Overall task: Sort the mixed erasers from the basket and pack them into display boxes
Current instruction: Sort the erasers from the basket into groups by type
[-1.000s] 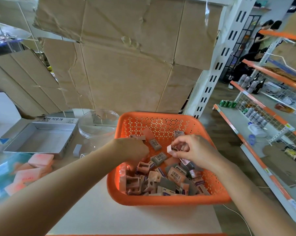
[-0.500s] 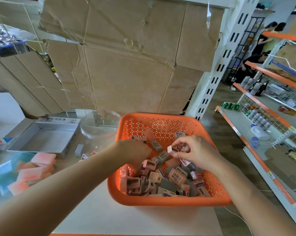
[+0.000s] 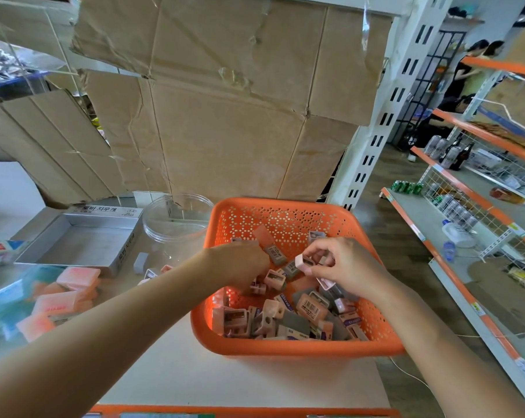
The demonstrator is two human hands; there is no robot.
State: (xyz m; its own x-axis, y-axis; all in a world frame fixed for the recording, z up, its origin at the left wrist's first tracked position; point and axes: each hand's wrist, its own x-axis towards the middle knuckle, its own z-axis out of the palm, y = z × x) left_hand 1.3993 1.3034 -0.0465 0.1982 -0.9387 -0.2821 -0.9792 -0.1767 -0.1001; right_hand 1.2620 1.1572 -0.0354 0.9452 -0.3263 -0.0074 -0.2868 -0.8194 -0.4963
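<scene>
head view: right hand (image 3: 342, 267) pinches pink erasers (image 3: 302, 262), left hand (image 3: 240, 263) in basket (image 3: 285, 350).

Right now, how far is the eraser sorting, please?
Early stage. Done: some pink rectangular blocks lie heaped left of the orange perforated plastic basket. In hand: the right hand pinches small pale pink erasers; the left hand reaches into the mixed pile. Left: that pile, and the silver rectangular display box shows nothing inside.
</scene>
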